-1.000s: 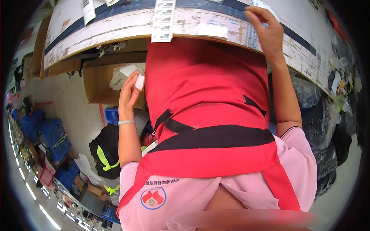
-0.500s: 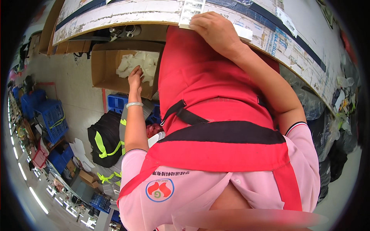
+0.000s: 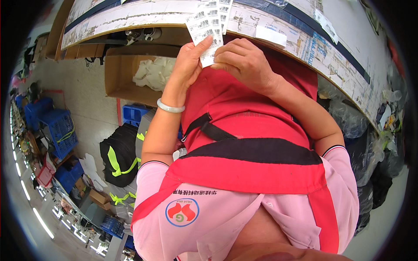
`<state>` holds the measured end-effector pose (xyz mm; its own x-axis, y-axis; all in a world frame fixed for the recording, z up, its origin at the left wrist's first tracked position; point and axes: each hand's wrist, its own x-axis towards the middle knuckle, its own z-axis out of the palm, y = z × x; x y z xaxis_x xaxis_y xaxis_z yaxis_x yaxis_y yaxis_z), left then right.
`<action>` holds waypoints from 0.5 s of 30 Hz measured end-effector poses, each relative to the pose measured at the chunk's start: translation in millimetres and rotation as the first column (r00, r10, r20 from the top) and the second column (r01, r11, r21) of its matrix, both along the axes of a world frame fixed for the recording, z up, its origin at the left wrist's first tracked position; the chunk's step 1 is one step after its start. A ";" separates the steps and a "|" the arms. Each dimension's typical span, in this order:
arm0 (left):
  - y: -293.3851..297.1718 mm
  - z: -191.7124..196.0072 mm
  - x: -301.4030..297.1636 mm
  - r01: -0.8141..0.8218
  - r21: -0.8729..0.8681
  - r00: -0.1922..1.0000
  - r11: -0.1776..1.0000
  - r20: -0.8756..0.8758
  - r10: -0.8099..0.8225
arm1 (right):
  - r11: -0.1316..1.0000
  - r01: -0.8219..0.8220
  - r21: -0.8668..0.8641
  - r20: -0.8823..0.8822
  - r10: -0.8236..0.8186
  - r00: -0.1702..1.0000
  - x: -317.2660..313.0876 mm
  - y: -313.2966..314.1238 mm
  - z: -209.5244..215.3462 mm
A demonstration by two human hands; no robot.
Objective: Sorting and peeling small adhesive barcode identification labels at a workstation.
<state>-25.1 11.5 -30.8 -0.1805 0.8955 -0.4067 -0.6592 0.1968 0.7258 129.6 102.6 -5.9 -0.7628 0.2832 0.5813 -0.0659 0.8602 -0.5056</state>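
A white sheet of barcode labels is held up in front of the table's near edge. My left hand grips its lower left part, thumb lying on top of the labels. At the lower right edge of the same sheet, my right hand is closed with its fingertips pinched together. Another barcode label strip lies just behind, partly covered by the first. To the right, a blank white paper strip rests on the table edge.
The worn white table with dark tape stretches across the front. Below its left side, a cardboard box contains crumpled white paper. Blue crates and a black bundle with yellow-green ties stand left; plastic bags lie right.
My left hand has left the cardboard box and moved up right to grip the label sheet. My right hand has drawn the labels slightly toward me, off the table edge.
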 end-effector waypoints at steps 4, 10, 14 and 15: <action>4.7 7.6 -1.3 0.029 -0.051 0.994 0.998 -0.102 -0.034 | 0.996 0.067 0.053 0.031 -0.068 0.997 3.2 10.7 -1.9; 8.9 6.7 -26.4 0.042 -0.229 0.759 0.973 -0.626 -0.180 | 0.980 0.152 0.130 -0.015 -0.151 0.988 2.6 11.4 5.1; -6.4 12.3 -22.6 0.167 -0.280 0.863 0.945 -0.422 -0.277 | 0.981 0.134 0.138 -0.057 -0.127 0.990 9.2 8.5 12.1; -9.8 13.0 -19.5 0.185 -0.247 0.929 0.951 -0.271 -0.251 | 0.984 0.116 0.136 -0.069 -0.108 0.992 10.6 7.0 14.9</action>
<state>-44.5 1.7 -17.8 -0.1324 0.8241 -0.5507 -0.3439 0.4829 0.8053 140.2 109.6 9.0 -0.6929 0.2781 0.6653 0.0081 0.9256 -0.3785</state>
